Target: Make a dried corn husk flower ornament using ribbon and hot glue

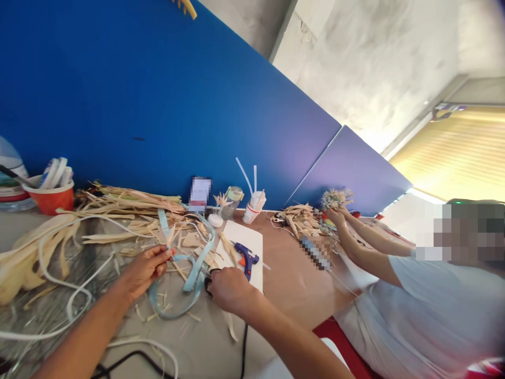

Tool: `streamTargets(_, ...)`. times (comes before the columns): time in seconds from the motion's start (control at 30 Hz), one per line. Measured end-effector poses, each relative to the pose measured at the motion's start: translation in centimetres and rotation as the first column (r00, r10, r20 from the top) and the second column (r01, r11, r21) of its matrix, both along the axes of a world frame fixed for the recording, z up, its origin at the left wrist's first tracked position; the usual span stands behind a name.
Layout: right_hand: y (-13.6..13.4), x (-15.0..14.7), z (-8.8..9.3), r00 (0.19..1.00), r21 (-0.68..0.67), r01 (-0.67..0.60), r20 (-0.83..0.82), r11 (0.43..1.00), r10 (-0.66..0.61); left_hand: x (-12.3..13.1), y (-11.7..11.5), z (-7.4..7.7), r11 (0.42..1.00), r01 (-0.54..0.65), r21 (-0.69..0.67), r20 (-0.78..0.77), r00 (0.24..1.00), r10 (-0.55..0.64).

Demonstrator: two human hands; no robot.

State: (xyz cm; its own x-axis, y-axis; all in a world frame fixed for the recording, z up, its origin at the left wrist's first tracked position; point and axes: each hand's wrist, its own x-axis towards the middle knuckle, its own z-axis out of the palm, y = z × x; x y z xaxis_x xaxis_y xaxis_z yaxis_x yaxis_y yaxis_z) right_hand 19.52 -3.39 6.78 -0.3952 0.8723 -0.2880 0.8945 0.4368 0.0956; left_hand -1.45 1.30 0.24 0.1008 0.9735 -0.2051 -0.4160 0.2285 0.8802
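Between the thumb and fingertips of my left hand [148, 269] is a small flower of pale dried husk [169, 235], with light blue ribbon at its base. The ribbon [200, 264] loops down to the table and runs up to the right. My right hand [233, 292] is closed around black-handled scissors [209, 283], just right of the ribbon. Most of the scissors is hidden by the hand, and I cannot tell whether the blades touch the ribbon. A blue glue gun [247, 258] lies beyond my right hand on a white sheet [255, 239].
Dried husks [130, 202] pile along the blue partition [158, 105]. A red cup [53, 199] stands left, a white cup with straws [254, 208] and a jar [232, 202] at the back. White cable [43, 258] crosses the left side. At right, a co-worker [430, 305] holds a husk bunch [335, 199].
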Motion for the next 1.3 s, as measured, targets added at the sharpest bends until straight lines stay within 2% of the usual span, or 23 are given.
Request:
streamTargets(0.1, -0.1, -1.0, -0.8, 0.995, 0.003, -0.092, 0.034, 0.996, 0.092, -0.1, 0.2, -0.2, 1.0, 0.006, -0.017, -0.014, 1.0, -0.007)
streamTargets(0.2, -0.2, -0.6, -0.7, 0.992, 0.095, -0.1, -0.069, 0.99, 0.107, -0.2, 0.2, -0.4, 1.0, 0.018, -0.02, -0.019, 1.0, -0.018)
streamTargets(0.27, -0.4, 1.1, -0.6, 0.98, 0.136, 0.003, -0.197, 0.991, 0.024, -0.2, 0.2, -0.5, 1.0, 0.014, -0.018, -0.022, 1.0, -0.014)
streamTargets(0.33, -0.5, 4.0, -0.8, 0.919, 0.14, 0.252, -0.346, 0.957, -0.191, -0.3, 0.2, -0.6, 1.0, 0.005, -0.016, -0.024, 1.0, -0.006)
streamTargets(0.4, -0.5, 7.3, -1.4, 0.778, 0.106, 0.523, -0.464, 0.846, -0.423, -0.3, 0.2, -0.7, 1.0, 0.012, -0.016, -0.024, 1.0, -0.012)
streamTargets(0.47, -0.3, 9.9, -2.4, 0.705, 0.081, 0.639, -0.459, 0.765, -0.541, -0.2, 0.2, -0.8, 1.0, 0.026, -0.017, -0.029, 0.999, -0.026)
streamTargets(0.5, -0.1, 10.8, -2.9, 0.668, 0.069, 0.684, -0.458, 0.726, -0.586, -0.1, 0.2, -0.8, 0.999, 0.033, -0.017, -0.033, 0.999, -0.033)
streamTargets(0.57, 0.4, 11.6, -3.8, 0.635, 0.056, 0.72, -0.457, 0.692, -0.623, 0.0, 0.1, -0.8, 0.999, 0.033, -0.02, -0.044, 0.998, -0.034)
streamTargets(0.67, 1.4, 11.0, -4.5, 0.62, 0.053, 0.74, -0.44, 0.671, -0.65, 0.2, 0.0, -0.6, 0.999, 0.02, -0.025, -0.058, 0.998, -0.021)
streamTargets(0.77, 2.3, 10.2, -4.9, 0.64, 0.063, 0.745, -0.348, 0.664, -0.685, 0.2, -0.1, -0.4, 1.0, 0.019, -0.019, -0.058, 0.998, -0.021)
streamTargets(0.83, 2.8, 10.1, -5.1, 0.612, 0.044, 0.767, -0.35, 0.64, -0.71, 0.2, 0.0, -0.4, 1.0, 0.015, -0.021, -0.056, 0.998, -0.017)
streamTargets(0.97, 3.2, 10.8, -5.9, 0.415, -0.077, 0.829, -0.58, 0.554, -0.701, 0.2, 0.1, -0.6, 0.999, 0.021, -0.026, -0.051, 0.998, -0.023)
streamTargets(1.07, 3.1, 11.4, -6.5, 0.308, -0.158, 0.828, -0.674, 0.538, -0.671, 0.2, 0.2, -0.8, 0.999, 0.037, -0.022, -0.05, 0.998, -0.039)
streamTargets(1.2, 2.5, 11.8, -6.9, 0.119, -0.282, 0.8, -0.791, 0.529, -0.601, 0.2, 0.2, -1.2, 0.999, 0.041, -0.021, -0.058, 0.997, -0.042)
streamTargets(1.23, 2.2, 11.7, -6.7, 0.058, -0.322, 0.785, -0.813, 0.53, -0.579, 0.2, 0.3, -1.3, 0.999, 0.037, -0.022, -0.057, 0.998, -0.038)
streamTargets(1.3, 1.7, 11.5, -6.0, -0.168, -0.476, 0.681, -0.841, 0.556, -0.515, 0.2, 0.3, -1.4, 0.999, 0.035, -0.03, -0.046, 0.998, -0.036)
